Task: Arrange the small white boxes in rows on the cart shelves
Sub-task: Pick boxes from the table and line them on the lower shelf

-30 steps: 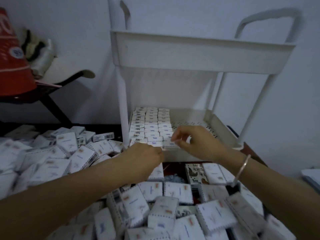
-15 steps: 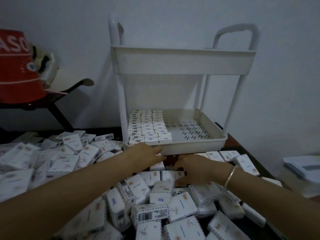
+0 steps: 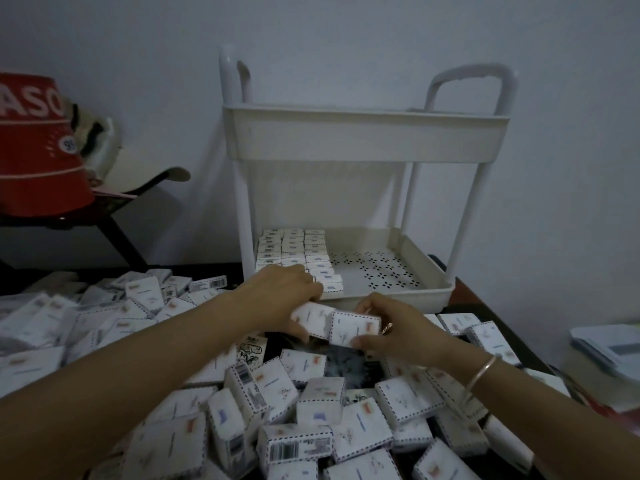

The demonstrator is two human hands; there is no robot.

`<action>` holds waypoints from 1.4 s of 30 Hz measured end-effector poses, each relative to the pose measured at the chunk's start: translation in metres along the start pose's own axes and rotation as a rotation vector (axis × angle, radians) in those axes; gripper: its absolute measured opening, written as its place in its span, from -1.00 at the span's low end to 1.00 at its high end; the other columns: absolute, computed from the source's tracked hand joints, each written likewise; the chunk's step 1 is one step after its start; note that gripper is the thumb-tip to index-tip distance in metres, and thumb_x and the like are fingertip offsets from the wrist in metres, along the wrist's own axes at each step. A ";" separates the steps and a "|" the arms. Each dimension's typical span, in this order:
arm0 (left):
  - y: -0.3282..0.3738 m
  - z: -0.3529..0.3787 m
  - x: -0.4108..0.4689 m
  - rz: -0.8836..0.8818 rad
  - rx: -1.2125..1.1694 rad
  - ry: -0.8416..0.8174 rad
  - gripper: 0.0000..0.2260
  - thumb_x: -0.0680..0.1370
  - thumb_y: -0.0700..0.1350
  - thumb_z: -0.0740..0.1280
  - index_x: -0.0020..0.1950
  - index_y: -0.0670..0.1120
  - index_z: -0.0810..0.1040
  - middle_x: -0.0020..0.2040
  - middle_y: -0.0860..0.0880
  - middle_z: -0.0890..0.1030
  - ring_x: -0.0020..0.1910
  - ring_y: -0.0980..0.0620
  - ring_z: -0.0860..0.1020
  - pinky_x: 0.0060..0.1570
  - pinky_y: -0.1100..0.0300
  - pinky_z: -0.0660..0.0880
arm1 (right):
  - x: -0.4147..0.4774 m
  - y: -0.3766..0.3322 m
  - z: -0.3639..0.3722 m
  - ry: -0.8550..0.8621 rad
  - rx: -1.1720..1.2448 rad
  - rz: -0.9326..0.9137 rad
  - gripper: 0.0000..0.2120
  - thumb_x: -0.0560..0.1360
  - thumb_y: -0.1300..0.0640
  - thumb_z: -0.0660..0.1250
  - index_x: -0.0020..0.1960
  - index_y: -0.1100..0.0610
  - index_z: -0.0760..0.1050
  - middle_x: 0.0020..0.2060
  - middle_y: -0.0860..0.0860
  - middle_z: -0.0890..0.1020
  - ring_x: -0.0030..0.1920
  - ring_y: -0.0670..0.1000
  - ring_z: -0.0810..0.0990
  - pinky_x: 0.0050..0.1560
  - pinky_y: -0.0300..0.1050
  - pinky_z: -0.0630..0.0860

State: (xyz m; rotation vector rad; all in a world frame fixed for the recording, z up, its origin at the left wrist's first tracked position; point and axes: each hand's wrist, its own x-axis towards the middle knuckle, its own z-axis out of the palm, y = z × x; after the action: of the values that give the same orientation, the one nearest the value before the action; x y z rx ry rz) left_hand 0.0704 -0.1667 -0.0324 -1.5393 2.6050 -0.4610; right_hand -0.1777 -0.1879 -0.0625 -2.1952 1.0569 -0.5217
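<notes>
**Edges of the room**

At far left we see a red tub (image 3: 38,147) with white lettering, resting on a dark stand (image 3: 119,239). Crumpled pale cloth (image 3: 95,140) sits just behind it. A plain wall (image 3: 346,29) fills the background. A stack of papers (image 3: 607,346) lies at the right edge.

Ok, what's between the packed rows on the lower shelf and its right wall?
Nothing but bare perforated shelf floor from the rows of boxes to the right wall, as the head view shows.

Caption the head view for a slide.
Left hand and right hand grip two small white boxes above the loose pile, before the cart, its lower shelf partly filled.
</notes>
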 end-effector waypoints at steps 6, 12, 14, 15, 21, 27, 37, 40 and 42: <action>-0.015 -0.016 0.002 -0.246 -0.655 0.110 -0.62 0.35 0.06 0.54 0.11 0.19 0.51 0.02 0.09 0.49 -0.02 0.09 0.48 -0.04 0.24 0.46 | 0.003 0.003 -0.019 0.058 0.211 0.008 -0.78 0.46 -0.01 0.42 0.09 -0.03 0.54 -0.11 0.02 0.68 -0.17 0.10 0.66 -0.15 0.12 0.63; -0.017 -0.021 0.015 -0.414 -0.991 0.234 -0.57 0.40 -0.14 0.52 0.18 0.19 0.51 0.08 0.18 0.52 -0.02 0.20 0.54 -0.17 0.27 0.56 | 0.013 -0.001 -0.037 0.035 0.078 -0.067 -0.67 0.55 -0.11 0.26 0.29 -0.29 0.36 -0.33 -0.16 0.60 -0.40 -0.09 0.57 -0.36 -0.29 0.49; -0.019 -0.020 0.022 -0.474 -1.096 0.253 -0.52 0.40 -0.18 0.51 0.23 0.16 0.47 0.10 0.13 0.53 -0.01 0.23 0.55 -0.11 0.27 0.58 | 0.023 0.001 -0.040 0.073 0.064 -0.063 -0.60 0.54 -0.09 0.29 0.34 -0.26 0.29 -0.20 -0.21 0.54 -0.30 -0.13 0.60 -0.29 -0.33 0.49; -0.020 -0.019 0.025 -0.498 -1.149 0.264 -0.52 0.40 -0.21 0.50 0.22 0.15 0.47 0.11 0.11 0.54 -0.02 0.25 0.55 -0.09 0.29 0.58 | 0.029 0.002 -0.041 0.116 0.059 -0.051 -0.58 0.52 -0.09 0.33 0.33 -0.23 0.30 -0.10 -0.18 0.52 -0.21 -0.12 0.61 -0.22 -0.30 0.52; -0.034 -0.010 0.056 -0.527 -1.297 0.393 -0.66 0.51 -0.29 0.36 0.06 0.16 0.58 0.07 -0.01 0.61 -0.02 0.03 0.61 -0.17 0.21 0.61 | 0.068 0.007 -0.050 0.238 0.034 -0.032 -0.77 0.53 0.05 0.37 0.17 0.03 0.54 -0.13 -0.14 0.62 -0.26 -0.32 0.55 -0.29 -0.45 0.44; -0.067 0.010 0.106 -0.743 -1.112 0.635 -0.57 0.55 -0.24 0.26 0.35 0.15 0.48 0.33 0.05 0.50 0.23 0.10 0.49 0.22 0.29 0.46 | 0.126 0.007 -0.053 0.296 0.137 -0.020 -0.89 0.62 -0.06 0.17 0.08 -0.14 0.46 -0.13 -0.18 0.61 -0.19 -0.22 0.57 -0.26 -0.43 0.46; -0.100 0.047 0.159 -0.971 -0.852 0.913 -0.70 0.55 -0.28 0.28 0.27 -0.09 0.47 0.20 -0.09 0.55 0.15 -0.06 0.53 0.12 0.13 0.49 | 0.263 0.031 -0.018 0.328 0.701 0.252 -0.63 0.65 -0.07 0.04 0.17 0.15 0.49 -0.03 0.06 0.60 -0.01 0.05 0.57 0.15 0.02 0.52; -0.109 0.055 0.167 -0.909 -0.822 0.893 -0.72 0.53 -0.30 0.29 0.22 -0.12 0.48 0.15 -0.09 0.57 0.10 -0.03 0.53 0.07 0.15 0.48 | 0.277 0.037 -0.011 0.335 0.773 0.245 -0.62 0.68 0.01 0.00 0.06 0.16 0.55 -0.20 0.02 0.58 -0.16 0.01 0.54 0.09 0.06 0.52; -0.113 0.060 0.172 -0.855 -0.822 0.870 -0.72 0.51 -0.31 0.30 0.20 -0.12 0.50 0.11 -0.05 0.57 0.06 0.04 0.51 -0.01 0.27 0.41 | 0.282 0.037 -0.007 0.304 0.787 0.249 -0.61 0.68 0.02 -0.02 -0.09 0.08 0.53 -0.18 0.11 0.59 -0.14 0.09 0.51 0.20 0.22 0.46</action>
State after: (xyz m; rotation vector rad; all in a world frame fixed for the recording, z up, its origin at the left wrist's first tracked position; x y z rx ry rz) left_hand 0.0942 -0.3799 -0.0416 -3.4223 2.6320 -0.0408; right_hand -0.0339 -0.4330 -0.0623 -1.3044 1.0221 -0.9784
